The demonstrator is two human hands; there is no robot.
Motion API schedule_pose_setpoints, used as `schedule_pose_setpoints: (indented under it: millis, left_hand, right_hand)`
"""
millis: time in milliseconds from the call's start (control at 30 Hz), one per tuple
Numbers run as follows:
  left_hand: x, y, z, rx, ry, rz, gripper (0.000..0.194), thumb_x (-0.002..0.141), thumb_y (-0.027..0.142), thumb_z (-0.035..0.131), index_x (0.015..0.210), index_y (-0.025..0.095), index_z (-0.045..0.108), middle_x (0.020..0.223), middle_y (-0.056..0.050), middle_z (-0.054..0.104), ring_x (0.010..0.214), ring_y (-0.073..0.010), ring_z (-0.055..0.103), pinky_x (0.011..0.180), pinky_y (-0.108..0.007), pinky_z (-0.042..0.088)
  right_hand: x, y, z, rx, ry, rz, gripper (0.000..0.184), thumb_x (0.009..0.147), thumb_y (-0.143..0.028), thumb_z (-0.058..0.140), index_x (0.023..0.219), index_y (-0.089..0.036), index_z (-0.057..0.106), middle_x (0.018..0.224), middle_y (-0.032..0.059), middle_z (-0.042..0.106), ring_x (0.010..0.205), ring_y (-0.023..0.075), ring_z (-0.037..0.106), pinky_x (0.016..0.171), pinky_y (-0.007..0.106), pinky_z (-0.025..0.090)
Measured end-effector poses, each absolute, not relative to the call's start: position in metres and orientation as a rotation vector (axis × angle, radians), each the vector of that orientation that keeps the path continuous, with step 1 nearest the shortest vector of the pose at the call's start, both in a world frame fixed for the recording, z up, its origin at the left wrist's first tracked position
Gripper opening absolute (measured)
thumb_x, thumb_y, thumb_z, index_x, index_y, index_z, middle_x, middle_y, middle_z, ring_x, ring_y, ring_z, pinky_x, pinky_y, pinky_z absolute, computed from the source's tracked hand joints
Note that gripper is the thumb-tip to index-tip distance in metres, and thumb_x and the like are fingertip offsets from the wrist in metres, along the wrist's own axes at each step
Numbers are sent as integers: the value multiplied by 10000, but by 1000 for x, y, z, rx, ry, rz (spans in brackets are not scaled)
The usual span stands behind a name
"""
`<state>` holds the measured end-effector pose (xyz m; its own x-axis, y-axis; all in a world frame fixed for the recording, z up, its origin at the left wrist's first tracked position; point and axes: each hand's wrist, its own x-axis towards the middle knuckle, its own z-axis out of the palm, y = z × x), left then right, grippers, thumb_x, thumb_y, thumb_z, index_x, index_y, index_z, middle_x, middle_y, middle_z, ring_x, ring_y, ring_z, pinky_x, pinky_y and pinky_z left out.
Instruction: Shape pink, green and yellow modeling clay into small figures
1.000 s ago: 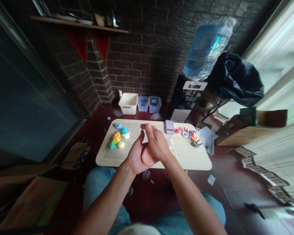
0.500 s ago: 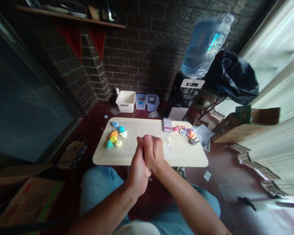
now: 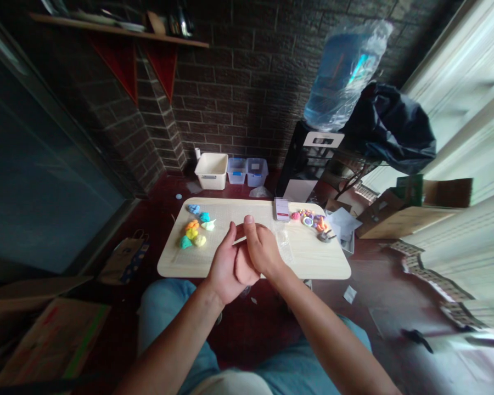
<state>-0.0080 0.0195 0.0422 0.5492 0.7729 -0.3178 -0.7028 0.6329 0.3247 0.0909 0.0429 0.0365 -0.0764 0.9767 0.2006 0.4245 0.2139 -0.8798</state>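
Between my palms, above the near edge of the table, sits a lump of peach-coloured modelling clay [image 3: 246,265]. My left hand [image 3: 223,270] cups it from the left and below, thumb raised. Lying over it from the right, my right hand [image 3: 265,250] presses the clay against the left palm, its thumb also up. Part of the clay and most of my fingertips are hidden. Several coloured clay lumps, among them a yellow one [image 3: 191,233] and a green one [image 3: 185,242], lie on the table's left side.
The pale table [image 3: 313,266] carries a clear textured mat [image 3: 226,216], a phone [image 3: 282,209] and small clay pieces, including a grey one [image 3: 325,236]. Beyond stand a white bin [image 3: 212,178], blue tubs [image 3: 256,178] and a water dispenser [image 3: 302,159].
My hands have loosened from a tight clasp and spread slightly apart at the wrists. More of the peach clay now shows between the palms.
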Motion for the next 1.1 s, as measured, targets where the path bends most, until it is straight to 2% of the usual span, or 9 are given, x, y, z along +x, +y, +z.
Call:
schedule_pose_setpoints:
  millis: [133, 300, 433, 567, 767, 800, 867, 967, 1100]
  left_hand:
    - [2, 0, 50, 211, 516, 1038, 429, 942, 540, 424, 1102, 215, 653, 1079, -60, 712, 1094, -222, 640, 950, -337, 492]
    - [8, -11, 57, 240, 603, 1274, 326, 940, 447, 504, 1105, 225, 676, 1055, -19, 725, 1099, -188, 637, 964, -273, 479]
    - [2, 8, 43, 187, 559, 1132, 275, 938, 371, 522, 1087, 205, 683, 976, -19, 742, 1040, -175, 665, 934, -267, 497]
    - [-11, 24, 28, 198, 399, 1080, 370, 954, 383, 469, 1145, 123, 651, 1169, -117, 695, 1162, -209, 611, 1010, -318, 458]
    - [-12, 21, 32, 226, 375, 1028, 522, 945, 518, 406, 1261, 148, 596, 1208, -112, 680, 1229, -253, 565, 1019, -381, 453]
    - [-10, 18, 35, 223, 412, 1038, 506, 952, 521, 392, 1253, 173, 603, 1181, -92, 693, 1220, -245, 573, 1008, -371, 462]
    - [-7, 7, 42, 226, 501, 1104, 470, 961, 516, 386, 1205, 200, 635, 1119, -64, 714, 1196, -227, 591, 982, -338, 479]
    - [-3, -11, 51, 260, 595, 1250, 415, 963, 485, 420, 1137, 205, 671, 1079, -41, 721, 1166, -202, 607, 952, -278, 486]
    - [-2, -18, 52, 231, 693, 1404, 317, 962, 397, 475, 1153, 228, 664, 1042, -7, 726, 1101, -154, 632, 898, -214, 489]
  right_hand:
    - [84, 32, 32, -1329, -1720, 679, 730, 978, -608, 178, 513, -215, 582, 460, 24, 538, 456, 148, 491, 555, 295, 366]
    - [79, 29, 32, -1182, -1854, 383, 713, 997, -545, 115, 551, -215, 563, 520, 52, 559, 492, 156, 480, 603, 318, 362]
    - [83, 47, 31, -1244, -1794, 570, 738, 977, -602, 128, 679, -192, 663, 624, 77, 652, 647, 192, 614, 714, 328, 432]
    - [99, 62, 38, -1058, -1414, 938, 749, 979, -591, 58, 1004, -190, 690, 1054, 92, 728, 987, 205, 666, 873, 329, 474]
    - [91, 54, 44, -1152, -1690, 697, 615, 1010, -527, 172, 1045, -221, 704, 1212, 68, 683, 1222, 229, 552, 1150, 469, 202]
    - [86, 51, 43, -1139, -1794, 637, 627, 1013, -515, 162, 997, -216, 712, 1155, 71, 704, 1187, 232, 571, 1151, 485, 181]
    - [79, 45, 41, -1109, -1956, 531, 686, 1010, -517, 132, 811, -199, 707, 906, 83, 733, 979, 230, 640, 1075, 467, 296]
    - [73, 33, 40, -1054, -2007, 413, 740, 997, -518, 54, 570, -215, 577, 568, 62, 595, 603, 191, 559, 777, 377, 435]
    - [69, 27, 42, -1022, -2032, 282, 691, 998, -476, 75, 562, -222, 547, 540, 54, 552, 545, 176, 503, 692, 358, 386]
